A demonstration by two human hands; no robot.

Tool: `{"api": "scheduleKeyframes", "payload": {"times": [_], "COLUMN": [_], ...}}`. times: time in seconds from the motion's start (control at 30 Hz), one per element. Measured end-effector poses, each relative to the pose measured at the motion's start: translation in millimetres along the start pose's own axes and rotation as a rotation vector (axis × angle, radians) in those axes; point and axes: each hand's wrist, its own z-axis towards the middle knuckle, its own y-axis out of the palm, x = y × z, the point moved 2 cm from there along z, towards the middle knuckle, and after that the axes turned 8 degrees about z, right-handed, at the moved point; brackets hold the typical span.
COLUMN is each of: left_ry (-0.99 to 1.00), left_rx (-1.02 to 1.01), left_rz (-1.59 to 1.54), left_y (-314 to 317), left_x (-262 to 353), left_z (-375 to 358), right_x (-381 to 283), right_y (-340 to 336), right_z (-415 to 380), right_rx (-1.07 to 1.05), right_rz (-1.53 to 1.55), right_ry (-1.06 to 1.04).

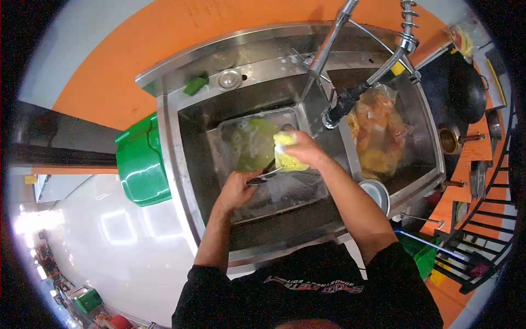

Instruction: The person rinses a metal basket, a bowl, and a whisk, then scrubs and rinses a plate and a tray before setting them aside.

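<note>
My right hand (304,149) is closed around a yellow sponge (291,163) with white foam on it. My left hand (236,190) grips a metal utensil with a dark handle (256,181); its exact kind cannot be made out. The utensil's metal end reaches toward the sponge's lower edge, and the two seem to touch. Both hands are over a clear rectangular tub (220,143) in the left sink basin (198,131). Greenish, foamy water (253,143) lies in the tub.
A spring-hose faucet (345,107) hangs over the divider. Clear bags of food (378,131) fill the right basin, with a metal bowl (376,194) near its front. A green scouring pad (195,85) and drain strainer (229,79) lie on the back ledge. Left stands a green bin (143,162).
</note>
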Motion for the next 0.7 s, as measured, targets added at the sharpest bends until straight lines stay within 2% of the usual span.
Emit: {"api": "scheduleKeyframes", "payload": {"times": [0.07, 0.13, 0.17, 0.23, 0.27, 0.3, 0.33, 0.4, 0.43, 0.5, 0.57, 0.6, 0.63, 0.7], "left_ry": [0.023, 0.053, 0.061, 0.077, -0.008, -0.094, -0.087, -0.175, -0.167, -0.232, -0.251, -0.270, -0.158, -0.155], "left_rx": [-0.048, -0.096, -0.020, 0.054, 0.023, -0.010, -0.017, 0.072, 0.070, 0.135, 0.138, 0.139, 0.167, 0.168], "left_rz": [0.110, 0.216, 0.217, 0.221, 0.139, 0.057, 0.060, -0.257, -0.261, -0.552, -0.615, -0.668, -0.744, -0.749], "left_y": [-17.6, -21.5, -22.3, -20.1, -15.2, -7.8, 6.4, 39.2, 48.2, 64.0, 73.6, 78.3, 80.4, 92.0], "left_x": [0.9, 2.4, 4.2, 4.9, 0.8, -5.0, -14.8, -38.8, -39.4, -36.8, -30.4, -26.9, -19.2, -16.8], "left_z": [-2.0, -3.2, -1.5, 3.1, 5.6, 7.0, 8.8, 15.1, 21.4, 34.1, 50.1, 60.3, 72.8, 99.1], "right_x": [29.3, 23.2, 13.0, 11.7, 11.0, 46.3, 48.1, 53.0, 37.7, 34.2, 22.2, 25.8, 15.3, 12.4], "right_y": [3.4, 17.0, 20.6, 23.9, 22.6, 12.9, 9.1, 0.6, -1.3, -24.6, -46.6, -60.4, -66.0, -87.7], "right_z": [19.6, 25.7, 18.2, 22.5, 22.5, 43.8, 40.3, 25.9, 1.5, -38.7, -95.8, -123.3, -153.9, -202.9], "right_rx": [-0.067, 0.063, 0.188, 0.261, 0.332, 0.257, 0.267, 0.464, 0.533, 0.608, 0.606, 0.636, 0.681, 0.757], "right_rz": [0.001, -0.462, -0.629, -0.554, -0.478, -0.052, -0.049, 0.207, 0.164, 0.085, 0.045, 0.047, 0.101, -0.056], "right_ry": [-0.076, -0.177, -0.091, -0.180, -0.263, -0.238, -0.240, -0.167, -0.176, -0.150, -0.275, -0.261, -0.228, -0.181]}}
